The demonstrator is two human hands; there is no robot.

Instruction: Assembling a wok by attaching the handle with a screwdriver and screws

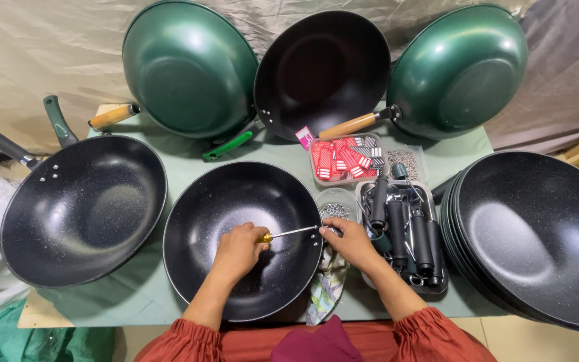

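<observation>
A black speckled wok [236,201] lies in front of me on the green table [182,164]. My left hand [238,251] is inside it, closed around the yellow handle of a screwdriver [289,233] whose shaft points right to the wok's rim. My right hand [348,241] pinches at that rim where the screwdriver tip meets it; whatever small part it holds is hidden by the fingers. A patterned cloth [326,288] lies under the wok's right edge.
A tray of black handles [407,234], a cup of small metal parts [335,204], a tray of red packets [343,159] and a box of screws [405,161] sit to the right. A wok stack [537,234] stands right, one wok [82,208] left, three woks [323,70] lean behind.
</observation>
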